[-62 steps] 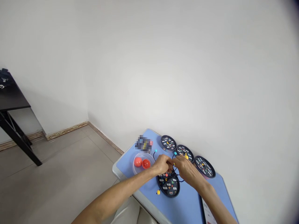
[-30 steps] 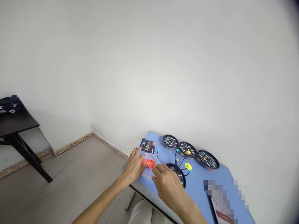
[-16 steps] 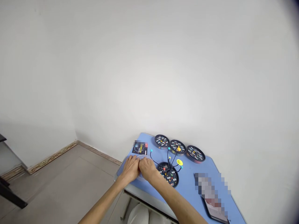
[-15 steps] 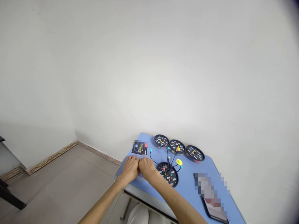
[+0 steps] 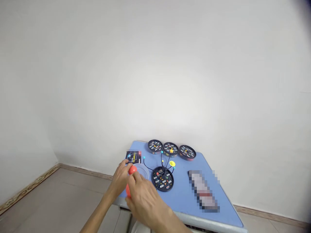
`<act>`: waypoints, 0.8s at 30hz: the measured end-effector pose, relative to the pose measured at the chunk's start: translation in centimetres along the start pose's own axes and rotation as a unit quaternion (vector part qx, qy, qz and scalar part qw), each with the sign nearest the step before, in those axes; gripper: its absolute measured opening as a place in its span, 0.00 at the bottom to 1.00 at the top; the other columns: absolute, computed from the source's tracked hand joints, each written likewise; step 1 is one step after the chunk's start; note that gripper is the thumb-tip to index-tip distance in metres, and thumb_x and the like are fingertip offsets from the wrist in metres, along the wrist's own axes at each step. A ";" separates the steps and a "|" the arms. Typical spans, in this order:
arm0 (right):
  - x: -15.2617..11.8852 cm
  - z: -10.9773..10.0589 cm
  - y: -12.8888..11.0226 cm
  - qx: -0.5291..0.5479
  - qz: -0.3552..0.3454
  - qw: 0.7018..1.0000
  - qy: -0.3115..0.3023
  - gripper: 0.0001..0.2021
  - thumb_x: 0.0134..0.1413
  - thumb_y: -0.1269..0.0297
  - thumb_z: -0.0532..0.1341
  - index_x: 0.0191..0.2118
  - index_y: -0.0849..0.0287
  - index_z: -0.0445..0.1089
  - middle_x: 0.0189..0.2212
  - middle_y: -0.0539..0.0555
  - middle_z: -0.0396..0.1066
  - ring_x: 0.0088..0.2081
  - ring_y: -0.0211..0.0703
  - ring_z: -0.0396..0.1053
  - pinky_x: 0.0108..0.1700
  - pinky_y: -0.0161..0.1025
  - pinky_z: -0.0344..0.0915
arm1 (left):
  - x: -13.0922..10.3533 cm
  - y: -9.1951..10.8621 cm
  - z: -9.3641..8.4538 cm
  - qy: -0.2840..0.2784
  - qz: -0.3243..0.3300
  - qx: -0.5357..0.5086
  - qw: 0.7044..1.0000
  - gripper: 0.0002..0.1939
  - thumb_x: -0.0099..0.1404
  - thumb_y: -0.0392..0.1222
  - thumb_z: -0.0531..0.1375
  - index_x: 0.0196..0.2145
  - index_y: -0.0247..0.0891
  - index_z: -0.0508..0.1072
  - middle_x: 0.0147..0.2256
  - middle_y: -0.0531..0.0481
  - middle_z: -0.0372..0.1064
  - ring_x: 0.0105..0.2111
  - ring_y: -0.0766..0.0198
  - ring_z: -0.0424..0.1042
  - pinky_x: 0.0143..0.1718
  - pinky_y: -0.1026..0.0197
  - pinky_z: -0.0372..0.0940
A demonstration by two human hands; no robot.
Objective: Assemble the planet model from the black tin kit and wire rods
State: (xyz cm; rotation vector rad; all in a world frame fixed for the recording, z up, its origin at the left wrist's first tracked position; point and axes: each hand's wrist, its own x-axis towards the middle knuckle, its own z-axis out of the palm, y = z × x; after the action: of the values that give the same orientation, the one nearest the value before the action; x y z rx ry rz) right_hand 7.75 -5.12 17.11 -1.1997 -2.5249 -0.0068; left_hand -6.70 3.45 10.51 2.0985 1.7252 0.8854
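Two red-orange rounded pieces show between my hands, over the left front of the table. The upper red piece [image 5: 132, 170] sits between the fingers of my left hand [image 5: 119, 178]. My right hand [image 5: 143, 197] is closed round the lower red piece [image 5: 128, 190], which its fingers partly cover. Just behind them is a clear round container [image 5: 143, 171], partly hidden by my hands. To its right stands a black round base [image 5: 162, 184] with curved black arms that carry small blue, yellow and red balls and a yellow dish [image 5: 172, 163].
Three round black trays [image 5: 155, 145] line the back edge of the blue table [image 5: 184, 197]. A dark printed card [image 5: 134, 156] lies at the back left. A pixelated long object [image 5: 202, 191] lies on the right. The wall stands behind.
My hands have come up and nearer, and the red pieces now show in them. The clear container is more visible. The view has shifted, so the table sits further left.
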 end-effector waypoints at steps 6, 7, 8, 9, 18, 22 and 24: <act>-7.9 0.4 1.6 0.519 0.098 0.822 0.215 0.15 0.52 0.61 0.63 0.47 0.53 0.67 0.43 0.56 0.73 0.44 0.46 0.71 0.45 0.38 0.68 | -7.4 4.2 -1.9 -0.030 -0.068 -0.488 0.870 0.22 0.60 0.54 0.63 0.48 0.38 0.75 0.33 0.48 0.70 0.31 0.61 0.68 0.37 0.57 0.64; -8.8 0.4 2.1 0.570 0.134 0.772 0.248 0.15 0.55 0.57 0.62 0.47 0.54 0.68 0.44 0.58 0.73 0.45 0.48 0.71 0.45 0.39 0.68 | -8.8 5.3 -1.7 -0.060 -0.083 -0.573 0.813 0.23 0.60 0.55 0.63 0.48 0.37 0.76 0.32 0.48 0.70 0.28 0.62 0.68 0.35 0.58 0.64; -9.5 0.5 2.4 0.601 0.169 0.733 0.270 0.16 0.55 0.54 0.62 0.47 0.54 0.69 0.44 0.59 0.74 0.46 0.50 0.71 0.45 0.40 0.68 | -10.1 6.3 -1.4 -0.081 -0.095 -0.635 0.762 0.23 0.60 0.53 0.64 0.48 0.36 0.76 0.32 0.47 0.70 0.28 0.62 0.68 0.34 0.58 0.63; -10.0 0.5 2.7 0.622 0.194 0.704 0.284 0.17 0.55 0.52 0.62 0.47 0.54 0.71 0.44 0.59 0.75 0.46 0.51 0.71 0.45 0.41 0.69 | -11.1 7.3 -1.0 -0.093 -0.105 -0.679 0.721 0.23 0.60 0.51 0.65 0.50 0.37 0.75 0.33 0.46 0.70 0.29 0.62 0.69 0.34 0.59 0.63; -11.8 3.5 2.1 0.664 0.248 0.649 0.276 0.25 0.49 0.44 0.65 0.48 0.55 0.69 0.50 0.62 0.73 0.37 0.48 0.73 0.24 0.34 0.66 | -13.6 11.7 3.0 -0.144 -0.100 -0.771 0.612 0.24 0.58 0.48 0.68 0.51 0.39 0.75 0.41 0.41 0.73 0.34 0.61 0.70 0.38 0.58 0.64; -12.5 4.4 2.1 0.655 0.247 0.658 0.276 0.23 0.50 0.46 0.66 0.48 0.52 0.69 0.52 0.62 0.72 0.37 0.48 0.72 0.22 0.33 0.64 | -13.4 11.8 3.7 -0.120 -0.096 -0.735 0.661 0.25 0.57 0.52 0.69 0.50 0.39 0.76 0.41 0.42 0.72 0.33 0.63 0.69 0.33 0.61 0.65; -12.8 4.4 2.5 0.640 0.251 0.671 0.277 0.22 0.50 0.47 0.66 0.48 0.52 0.70 0.53 0.63 0.70 0.39 0.49 0.72 0.23 0.34 0.66 | -13.5 11.6 3.9 -0.122 -0.092 -0.712 0.686 0.27 0.56 0.53 0.69 0.50 0.37 0.75 0.39 0.43 0.72 0.30 0.63 0.69 0.32 0.60 0.65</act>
State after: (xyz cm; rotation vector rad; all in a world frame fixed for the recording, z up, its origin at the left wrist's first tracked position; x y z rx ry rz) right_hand 15.78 -12.50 8.66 -0.9056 -1.0161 1.1299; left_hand 3.48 -11.63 10.42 0.8412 0.5346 1.1831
